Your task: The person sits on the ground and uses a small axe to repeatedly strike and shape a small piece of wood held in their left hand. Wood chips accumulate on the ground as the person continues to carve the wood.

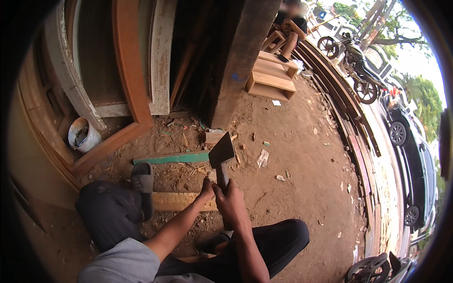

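My right hand (232, 203) is closed round the handle of a hatchet-like tool (222, 150) with a broad, flat, dark blade. The blade points up and away from me, and the handle's lower end shows below my fist. Just left of it, my left hand (206, 188) is closed, its fingers partly hidden; a small pale thing shows beside them, too unclear to name. Under my left forearm lies a light wooden beam (174, 201) on the ground between my legs. Farther off, a green-painted board (177, 158) lies across the dirt.
Wooden frames (127, 61) lean at the left beside a white bucket (85, 134). A thick post (245, 61) stands ahead. Wooden box units (271, 85) and a seated person (293, 26) are farther off. Stacked planks (347, 99), a motorcycle (356, 61) and a dark car (417, 170) line the right.
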{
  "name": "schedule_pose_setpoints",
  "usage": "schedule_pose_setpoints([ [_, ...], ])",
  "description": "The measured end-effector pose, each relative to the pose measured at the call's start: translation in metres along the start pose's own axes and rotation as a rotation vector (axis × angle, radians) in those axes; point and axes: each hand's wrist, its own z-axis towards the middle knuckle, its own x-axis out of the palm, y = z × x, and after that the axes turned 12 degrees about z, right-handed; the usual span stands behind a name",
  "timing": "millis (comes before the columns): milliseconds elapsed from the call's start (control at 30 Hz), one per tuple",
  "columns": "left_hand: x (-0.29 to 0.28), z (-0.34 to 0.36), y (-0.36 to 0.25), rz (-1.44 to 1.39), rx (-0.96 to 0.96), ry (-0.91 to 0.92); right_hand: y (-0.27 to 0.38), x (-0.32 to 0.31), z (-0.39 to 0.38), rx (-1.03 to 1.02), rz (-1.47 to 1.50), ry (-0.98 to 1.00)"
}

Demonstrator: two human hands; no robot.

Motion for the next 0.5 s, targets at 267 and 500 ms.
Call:
schedule_pose_setpoints([
  [267,-0.006,0.013,0.035,0.263,0.157,0.129,-0.052,0.023,0.007,0.016,-0.117,0.028],
  [500,-0.010,0.008,0.053,0.390,0.223,0.123,-0.047,0.018,0.004,0.141,0.031,0.172],
])
